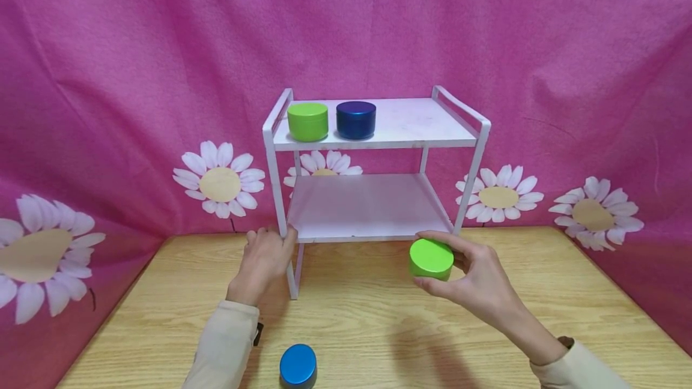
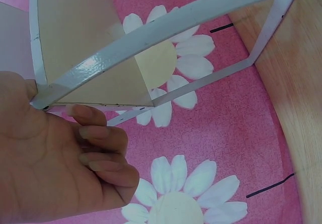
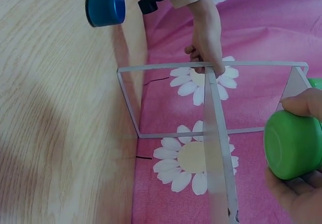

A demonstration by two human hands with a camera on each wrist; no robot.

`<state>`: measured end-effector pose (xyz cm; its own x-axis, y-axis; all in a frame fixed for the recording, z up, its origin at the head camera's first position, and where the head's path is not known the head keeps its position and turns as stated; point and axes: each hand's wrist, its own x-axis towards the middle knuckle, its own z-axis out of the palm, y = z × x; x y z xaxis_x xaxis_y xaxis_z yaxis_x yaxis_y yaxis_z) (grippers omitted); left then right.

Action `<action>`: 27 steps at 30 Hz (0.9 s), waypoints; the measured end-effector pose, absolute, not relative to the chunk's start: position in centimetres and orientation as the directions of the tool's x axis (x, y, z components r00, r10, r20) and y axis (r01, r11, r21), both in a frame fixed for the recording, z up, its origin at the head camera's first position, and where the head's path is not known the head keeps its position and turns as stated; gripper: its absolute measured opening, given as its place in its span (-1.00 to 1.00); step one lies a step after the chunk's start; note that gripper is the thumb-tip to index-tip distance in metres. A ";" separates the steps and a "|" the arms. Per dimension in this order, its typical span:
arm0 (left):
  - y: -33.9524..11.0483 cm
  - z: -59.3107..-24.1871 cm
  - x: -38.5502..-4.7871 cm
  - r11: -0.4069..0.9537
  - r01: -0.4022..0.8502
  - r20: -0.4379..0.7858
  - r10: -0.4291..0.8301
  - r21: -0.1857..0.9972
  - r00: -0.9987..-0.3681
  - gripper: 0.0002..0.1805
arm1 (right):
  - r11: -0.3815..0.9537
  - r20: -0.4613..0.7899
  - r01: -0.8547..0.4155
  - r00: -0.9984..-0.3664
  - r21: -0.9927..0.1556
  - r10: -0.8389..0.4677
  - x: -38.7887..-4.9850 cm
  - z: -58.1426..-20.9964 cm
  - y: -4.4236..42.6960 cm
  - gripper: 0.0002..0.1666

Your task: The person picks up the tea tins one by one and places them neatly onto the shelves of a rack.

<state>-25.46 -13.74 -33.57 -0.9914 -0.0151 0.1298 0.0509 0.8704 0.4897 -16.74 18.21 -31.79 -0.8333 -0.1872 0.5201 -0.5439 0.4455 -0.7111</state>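
A white two-tier shelf rack (image 1: 373, 236) stands on the table. My left hand (image 1: 265, 260) grips its left front leg at the lower tier, fingers curled, as the left wrist view shows too. Between thumb and fingers my right hand (image 1: 483, 284) holds a light green round tin (image 1: 430, 259), in front of the lower tier's right end. That tin (image 3: 292, 144) shows its flat base in the right wrist view. On the top tier, a second green tin (image 1: 308, 122) sits at the left, with a dark blue tin (image 1: 356, 120) beside it.
A blue round tin (image 1: 298, 366) stands on the wooden table (image 1: 346, 317) near the front, right of the left sleeve. Behind the rack hangs a pink cloth (image 1: 216, 47) with white daisies. Raised side rails (image 1: 462, 105) edge the top tier.
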 end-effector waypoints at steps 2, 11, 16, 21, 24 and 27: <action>-13.8 -33.5 -25.4 0.870 0.052 0.128 -0.013 0.491 -0.992 -0.35 | 0.445 0.527 -0.551 -0.829 -0.706 -0.190 -16.8 -31.7 18.2 -0.30; -13.7 -33.5 -25.4 0.868 0.051 0.130 -0.016 0.494 -0.991 -0.36 | 0.438 0.519 -0.541 -0.836 -0.718 -0.181 -16.8 -31.6 18.1 -0.30; -13.7 -33.6 -25.5 0.868 0.055 0.135 -0.013 0.494 -0.991 -0.36 | 0.444 0.501 -0.518 -0.849 -0.731 -0.167 -16.8 -31.5 18.1 -0.30; -13.7 -33.7 -25.5 0.864 0.054 0.128 -0.012 0.500 -0.992 -0.35 | 0.456 0.505 -0.520 -0.847 -0.722 -0.166 -16.8 -31.2 18.2 -0.30; -13.7 -33.6 -25.6 0.862 0.056 0.129 -0.011 0.503 -0.992 -0.34 | 0.469 0.515 -0.527 -0.841 -0.708 -0.168 -16.9 -31.1 18.2 -0.29; -13.8 -33.7 -25.5 0.858 0.054 0.126 -0.013 0.512 -0.992 -0.34 | 0.480 0.519 -0.531 -0.838 -0.698 -0.172 -17.0 -31.2 18.1 -0.29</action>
<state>-25.52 -13.81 -33.68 -0.9920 -0.0131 0.1259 0.0536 0.8576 0.5115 -17.02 18.13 -31.17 -0.8376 -0.1715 0.5187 -0.5308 0.4802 -0.6983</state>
